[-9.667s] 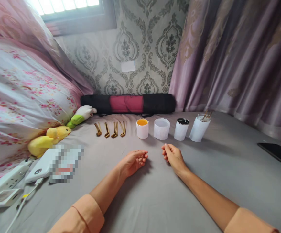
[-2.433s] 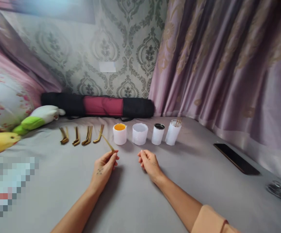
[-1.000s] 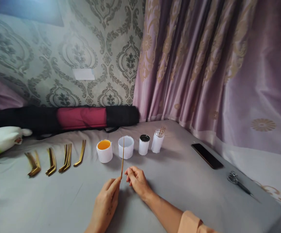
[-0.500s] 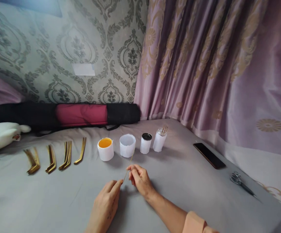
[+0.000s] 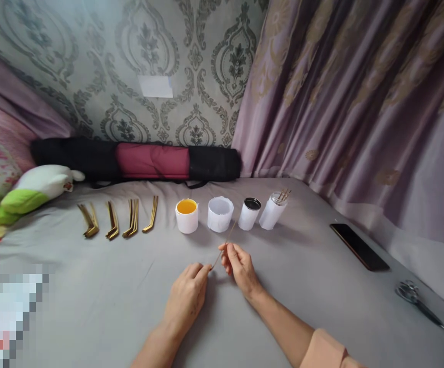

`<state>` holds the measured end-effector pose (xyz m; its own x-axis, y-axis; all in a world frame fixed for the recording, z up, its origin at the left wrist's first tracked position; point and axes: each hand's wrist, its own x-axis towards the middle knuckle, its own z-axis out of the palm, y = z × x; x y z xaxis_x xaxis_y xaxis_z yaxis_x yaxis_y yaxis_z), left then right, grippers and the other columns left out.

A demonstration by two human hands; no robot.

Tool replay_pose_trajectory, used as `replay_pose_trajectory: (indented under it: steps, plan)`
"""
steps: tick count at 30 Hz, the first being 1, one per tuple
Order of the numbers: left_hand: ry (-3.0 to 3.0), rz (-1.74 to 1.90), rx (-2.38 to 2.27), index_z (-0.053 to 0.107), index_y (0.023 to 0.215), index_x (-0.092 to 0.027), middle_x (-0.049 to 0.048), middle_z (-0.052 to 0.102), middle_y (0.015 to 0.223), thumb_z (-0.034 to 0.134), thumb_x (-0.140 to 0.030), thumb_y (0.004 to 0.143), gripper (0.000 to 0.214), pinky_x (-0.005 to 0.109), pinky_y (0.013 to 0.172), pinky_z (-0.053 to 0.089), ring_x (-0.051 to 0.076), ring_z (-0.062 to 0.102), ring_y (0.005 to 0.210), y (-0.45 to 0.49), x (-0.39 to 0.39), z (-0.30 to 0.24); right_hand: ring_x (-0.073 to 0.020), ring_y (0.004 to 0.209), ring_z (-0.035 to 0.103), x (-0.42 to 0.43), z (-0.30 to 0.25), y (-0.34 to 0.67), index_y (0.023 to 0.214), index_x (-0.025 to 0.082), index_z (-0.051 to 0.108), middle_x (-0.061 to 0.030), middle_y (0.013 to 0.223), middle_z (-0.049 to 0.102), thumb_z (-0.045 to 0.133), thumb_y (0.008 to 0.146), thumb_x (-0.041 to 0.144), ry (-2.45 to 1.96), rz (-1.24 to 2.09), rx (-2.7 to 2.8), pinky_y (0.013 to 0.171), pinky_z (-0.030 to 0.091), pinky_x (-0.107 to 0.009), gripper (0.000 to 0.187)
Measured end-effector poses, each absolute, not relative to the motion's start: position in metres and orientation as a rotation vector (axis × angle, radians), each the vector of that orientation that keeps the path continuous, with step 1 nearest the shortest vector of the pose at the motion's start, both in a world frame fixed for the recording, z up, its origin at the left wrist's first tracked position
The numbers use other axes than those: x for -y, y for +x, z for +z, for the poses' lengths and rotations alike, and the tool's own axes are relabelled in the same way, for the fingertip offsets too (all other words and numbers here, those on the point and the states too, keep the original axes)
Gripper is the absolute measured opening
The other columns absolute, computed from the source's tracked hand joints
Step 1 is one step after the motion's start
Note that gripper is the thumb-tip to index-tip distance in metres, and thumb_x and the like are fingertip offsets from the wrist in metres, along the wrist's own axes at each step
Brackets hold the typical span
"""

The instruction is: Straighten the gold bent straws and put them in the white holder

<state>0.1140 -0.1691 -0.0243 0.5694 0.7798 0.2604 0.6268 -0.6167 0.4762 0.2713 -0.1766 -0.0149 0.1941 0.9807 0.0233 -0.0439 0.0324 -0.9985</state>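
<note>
- Your left hand pinches a thin strip by its lower end.
- Your right hand curls at its middle; grip cannot be told.
- It slants near the white tub.

Containers stand right of the strip bundles, before the bag, left of the phone.

Shiny golden bent strips, white cylindrical containers with matt papery sides, glossy black rectangular phone, satiny purple draped curtain, matt grey cloth sheet
</note>
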Motion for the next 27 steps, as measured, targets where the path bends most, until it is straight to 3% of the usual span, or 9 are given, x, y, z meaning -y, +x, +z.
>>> replay_pose_trajectory:
  steps: [6,21,27]
  plan:
    - [2.436,0.713,-1.149,0.053,0.104,-0.023,0.0052,0.054,0.083,0.031,-0.020,0.085,0.029,0.026,0.067,0.040,0.016,0.051,0.076,0.1136,0.1696,-0.0268,-0.0060,0.050,0.041,0.1735,-0.0204,0.2699,0.081,0.016,0.054,0.0019,0.061,0.048,0.052,0.077,0.042,-1.290,1.005,1.079,0.043,0.034,-0.017,0.027]
    - [1.903,0.885,-1.093,0.062,0.094,-0.024,0.0038,0.055,0.072,0.043,-0.028,0.081,0.023,0.023,0.061,0.037,0.015,0.052,0.064,0.1184,0.1707,-0.0261,-0.0051,0.045,0.039,0.1751,-0.0233,0.2674,0.081,0.014,0.054,0.0031,0.057,0.047,0.051,0.077,0.043,-1.295,1.029,1.054,0.039,0.033,-0.016,0.029]
    - [1.644,0.831,-1.156,0.063,0.090,-0.019,0.0059,0.064,0.082,0.051,-0.033,0.074,0.025,0.023,0.066,0.040,0.017,0.056,0.072,0.1215,0.1711,-0.0276,-0.0050,0.045,0.040,0.1758,-0.0226,0.2685,0.083,0.015,0.054,0.0030,0.058,0.047,0.049,0.079,0.043,-1.287,1.019,1.063,0.039,0.032,-0.016,0.029]
